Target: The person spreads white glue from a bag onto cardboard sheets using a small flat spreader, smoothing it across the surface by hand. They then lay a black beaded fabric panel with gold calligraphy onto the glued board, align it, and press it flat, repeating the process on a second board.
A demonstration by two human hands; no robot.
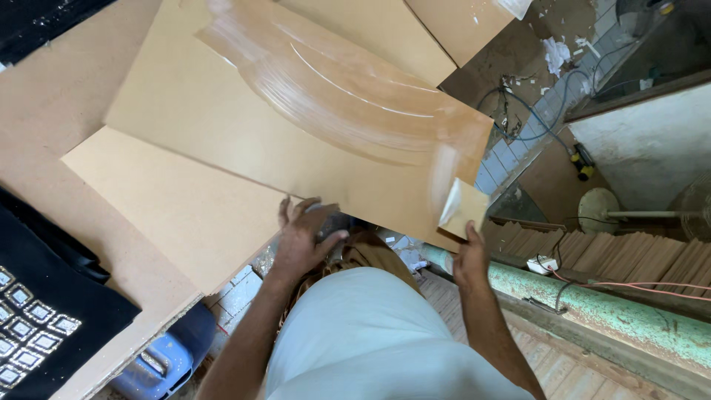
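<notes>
- While a wet, whitish film lay in broad curved streaks over the upper half of the top board (244, 111), the work looked to be at the spreading stage: glue or filler being drawn across the panel, with the near edge and the left half not yet covered, as far as could be judged.
- That board lay tilted on a stack of similar tan boards (170, 200), its near right corner jutting past the stack's edge toward the person's body, above the green beam (629, 311) and the tiled floor below.
- The next stroke, by my reading, called for a firm flat pass from that near right corner back over the bare surface, the sheet kept from sliding meanwhile.
- The left hand (300, 241) reached forward at the board's near edge, wrist bent, fingers loosely spread and curled over the edge, thumb out to the side, bracing the sheet.
- The right hand (470, 259) was raised at the near right corner, forearm rising steeply, fingers closed together and pinching the lower end of a small flat scraper card (463, 207), which was smeared pale and touched the board's corner.
</notes>
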